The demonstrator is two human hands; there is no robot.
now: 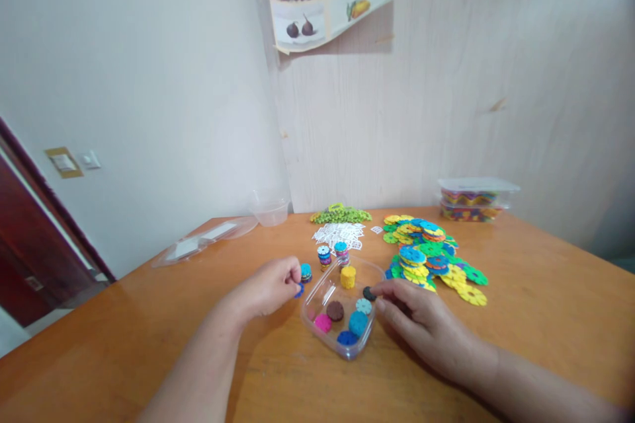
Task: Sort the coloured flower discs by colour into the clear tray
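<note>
A clear plastic tray (317, 292) sits on the wooden table (536, 291) between my hands. Inside it are short stacks of round toothed discs: yellow (348, 277), brown (335, 310), pink (323, 323), light blue (358, 322) and blue (346, 338). My left hand (268, 287) is curled at the tray's left edge, fingertips pinching a small blue disc (299, 290). My right hand (421, 324) rests at the tray's right rim, its fingertips closed on a dark disc (369, 293). Two striped disc stacks (323, 256) (341, 253) stand just behind the tray.
A loose heap of coloured discs (431, 258) lies right of the tray, with white pieces (338, 234) and green pieces (340, 215) behind. A lidded box of pieces (471, 201) stands far right, a clear cup (270, 211) and a clear lid (203, 241) far left.
</note>
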